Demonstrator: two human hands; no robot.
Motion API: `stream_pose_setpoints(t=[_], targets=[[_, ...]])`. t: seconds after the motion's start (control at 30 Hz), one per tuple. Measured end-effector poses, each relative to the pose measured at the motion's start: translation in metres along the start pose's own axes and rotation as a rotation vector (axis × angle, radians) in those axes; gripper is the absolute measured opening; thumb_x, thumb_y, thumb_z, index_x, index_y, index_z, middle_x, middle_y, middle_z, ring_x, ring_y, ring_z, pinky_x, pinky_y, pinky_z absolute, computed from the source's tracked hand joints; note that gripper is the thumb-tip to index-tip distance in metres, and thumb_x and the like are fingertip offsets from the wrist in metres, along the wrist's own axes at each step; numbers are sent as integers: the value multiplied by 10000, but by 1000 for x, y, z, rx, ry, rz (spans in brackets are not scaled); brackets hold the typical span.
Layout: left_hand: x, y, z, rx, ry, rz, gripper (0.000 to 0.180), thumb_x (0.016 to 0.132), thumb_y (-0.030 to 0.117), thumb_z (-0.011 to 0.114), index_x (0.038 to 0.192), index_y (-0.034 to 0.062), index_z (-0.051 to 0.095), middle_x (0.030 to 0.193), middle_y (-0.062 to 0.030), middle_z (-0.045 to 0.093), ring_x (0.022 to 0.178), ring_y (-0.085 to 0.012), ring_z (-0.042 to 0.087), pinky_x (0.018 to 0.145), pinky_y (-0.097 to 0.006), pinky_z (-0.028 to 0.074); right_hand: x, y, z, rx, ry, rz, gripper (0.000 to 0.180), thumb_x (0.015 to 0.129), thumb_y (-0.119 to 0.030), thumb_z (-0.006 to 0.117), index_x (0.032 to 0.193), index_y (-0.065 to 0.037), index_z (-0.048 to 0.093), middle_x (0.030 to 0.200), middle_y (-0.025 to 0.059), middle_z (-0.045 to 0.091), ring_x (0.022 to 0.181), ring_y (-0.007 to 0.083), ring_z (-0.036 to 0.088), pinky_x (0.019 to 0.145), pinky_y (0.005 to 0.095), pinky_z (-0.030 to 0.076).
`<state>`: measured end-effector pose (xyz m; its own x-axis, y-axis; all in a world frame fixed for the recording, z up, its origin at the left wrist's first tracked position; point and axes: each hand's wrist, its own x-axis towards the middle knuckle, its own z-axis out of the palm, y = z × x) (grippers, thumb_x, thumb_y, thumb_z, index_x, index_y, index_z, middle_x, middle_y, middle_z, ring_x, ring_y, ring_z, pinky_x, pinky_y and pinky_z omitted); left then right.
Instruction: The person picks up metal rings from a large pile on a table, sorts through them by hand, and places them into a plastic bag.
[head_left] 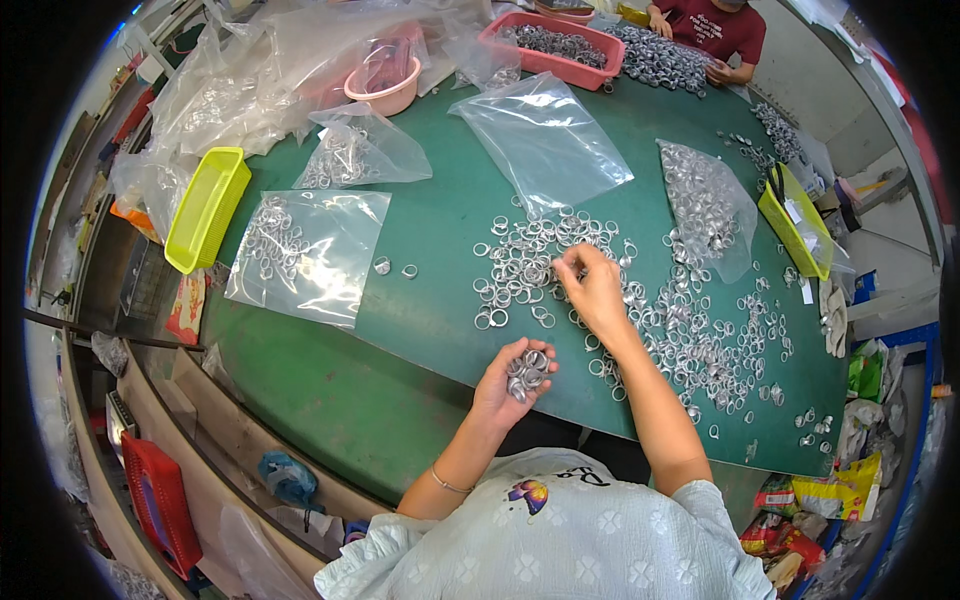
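My left hand (492, 393) is cupped, palm up, just off the near edge of the green table (440, 215). Several silver-grey metal rings (528, 374) lie heaped in its palm and curled fingers. Over the right part of a loose pile of similar rings (517, 265), my right hand (596, 290) reaches with thumb and fingertips pinched together. What sits between those fingertips is too small to make out. A second, wider spread of rings (705, 345) lies to the right, beside and beyond my right forearm.
Clear plastic bags holding rings lie left (275, 240) and right (705, 205); a flat bag (545, 135) touches the pile's far side. Yellow-green baskets (207, 210) (795, 222) flank the table. A pink tub (553, 48) stands at the back, near another person (710, 35) handling rings.
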<state>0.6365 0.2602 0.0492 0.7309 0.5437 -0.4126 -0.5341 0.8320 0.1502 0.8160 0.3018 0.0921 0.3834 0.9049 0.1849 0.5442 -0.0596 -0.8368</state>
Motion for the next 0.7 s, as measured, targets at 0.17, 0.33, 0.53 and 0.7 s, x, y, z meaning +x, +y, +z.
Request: stream_pose_setpoints(t=[0.17, 0.33, 0.53, 0.7], targets=[[3, -2, 1, -5, -7, -5, 248, 901, 292, 545, 901, 52, 607, 938, -116, 587, 830, -227, 590, 547, -275, 542, 3, 7, 4, -143, -26, -303, 116, 835, -58, 589, 922, -2, 640, 789, 121, 594, 704, 243, 582, 628, 340, 460], [3, -4, -1, 25, -50, 25, 256, 906, 300, 541, 907, 53, 609, 939, -120, 574, 833, -222, 589, 540, -274, 541, 2, -1, 17, -345, -175, -176, 146, 809, -112, 620, 934, -60, 673, 869, 107, 566, 766, 297, 594, 670, 394, 479], [6, -6, -3, 55, -120, 36, 256, 913, 297, 529, 943, 59, 618, 952, -96, 606, 841, -196, 615, 568, -282, 552, 19, 15, 16, -563, -307, -196, 118, 768, -63, 590, 849, -44, 673, 873, 163, 598, 804, 343, 626, 683, 432, 506], [6, -6, -5, 56, -130, 49, 257, 917, 289, 523, 950, 52, 617, 946, -102, 606, 837, -203, 612, 560, -284, 551, 14, 14, 3, -453, -362, -282, 94, 776, -35, 575, 852, -10, 624, 877, 162, 608, 747, 326, 623, 651, 430, 492]])
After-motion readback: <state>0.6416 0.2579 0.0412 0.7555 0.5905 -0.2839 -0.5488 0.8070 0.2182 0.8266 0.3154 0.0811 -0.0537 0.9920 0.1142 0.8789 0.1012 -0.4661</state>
